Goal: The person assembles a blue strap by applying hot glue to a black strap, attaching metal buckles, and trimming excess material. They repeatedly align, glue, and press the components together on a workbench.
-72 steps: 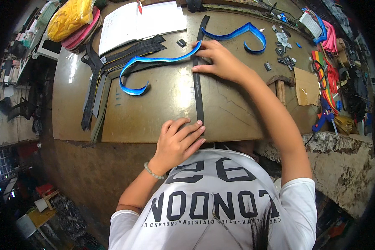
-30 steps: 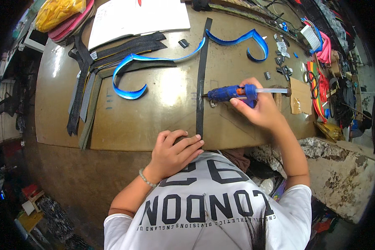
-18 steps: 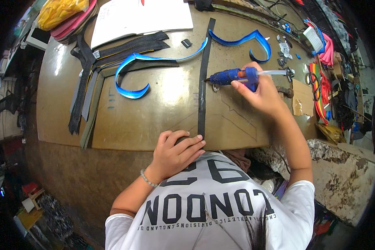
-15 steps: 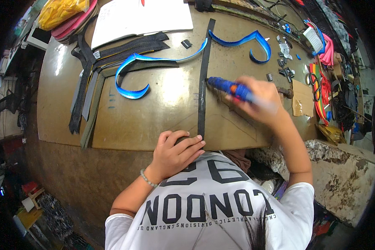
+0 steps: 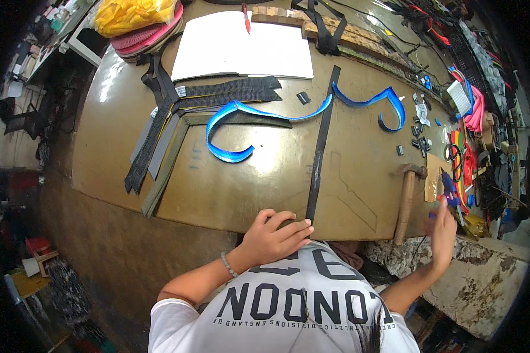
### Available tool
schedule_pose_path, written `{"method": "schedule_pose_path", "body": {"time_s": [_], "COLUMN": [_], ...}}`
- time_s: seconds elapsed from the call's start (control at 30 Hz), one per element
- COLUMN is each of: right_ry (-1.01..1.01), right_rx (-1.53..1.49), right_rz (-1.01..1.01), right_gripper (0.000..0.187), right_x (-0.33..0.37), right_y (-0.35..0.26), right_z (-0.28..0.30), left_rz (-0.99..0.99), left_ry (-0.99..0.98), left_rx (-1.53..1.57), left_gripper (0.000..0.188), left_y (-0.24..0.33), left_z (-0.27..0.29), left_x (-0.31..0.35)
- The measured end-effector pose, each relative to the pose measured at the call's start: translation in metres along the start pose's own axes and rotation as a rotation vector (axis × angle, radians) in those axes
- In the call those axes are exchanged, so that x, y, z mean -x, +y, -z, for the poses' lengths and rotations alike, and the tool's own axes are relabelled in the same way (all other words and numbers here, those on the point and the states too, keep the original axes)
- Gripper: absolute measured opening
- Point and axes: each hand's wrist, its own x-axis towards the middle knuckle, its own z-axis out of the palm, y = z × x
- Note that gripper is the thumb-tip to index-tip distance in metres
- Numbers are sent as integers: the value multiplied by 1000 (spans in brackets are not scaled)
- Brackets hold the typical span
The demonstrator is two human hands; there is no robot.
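A black webbing strap [image 5: 320, 150] runs lengthwise over the table, with a thin pale line along its near part. My left hand [image 5: 280, 236] lies over its near end at the table edge, fingers extended and fingertips on the strap. Something dark shows partly beneath those fingers. At the far right, my right hand [image 5: 444, 229] is closed at the handle of a blue glue gun [image 5: 449, 187], whose nozzle is over a piece of cardboard [image 5: 433, 176]. The grip is partly blurred. Curled blue webbing [image 5: 235, 106] stretches out on both sides of the strap's far part.
A hammer [image 5: 405, 206] lies near the right edge beside small black buckles [image 5: 419, 143]. Black straps [image 5: 159, 129] are bundled at the left. Behind them are an open notebook [image 5: 241, 50], a red pen [image 5: 246, 19] and a yellow bag [image 5: 134, 16]. Scissors [image 5: 455, 154] lie right.
My right hand has carried the glue gun from the middle of the black strap to the far right. My left hand stays on the strap's near end. The view has shifted.
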Motion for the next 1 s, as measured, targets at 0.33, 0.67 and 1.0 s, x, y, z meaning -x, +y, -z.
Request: {"method": "schedule_pose_path", "body": {"time_s": [0.33,0.67,1.0], "right_ry": [54,-647,-1051], "right_rx": [-127,-539,-848], "right_rz": [1607,1191,825], "right_gripper": [18,25,41], "right_x": [-18,9,34], "right_y": [-301,-252,-230], "right_z": [-198,-109,-77], "left_rz": [25,73,94], "left_ry": [-11,-7,-31], "left_rx": [22,44,28], "left_gripper": [27,22,22], "left_y": [3,5,7], "left_z": [3,2,4], "left_x": [0,-4,-6]}}
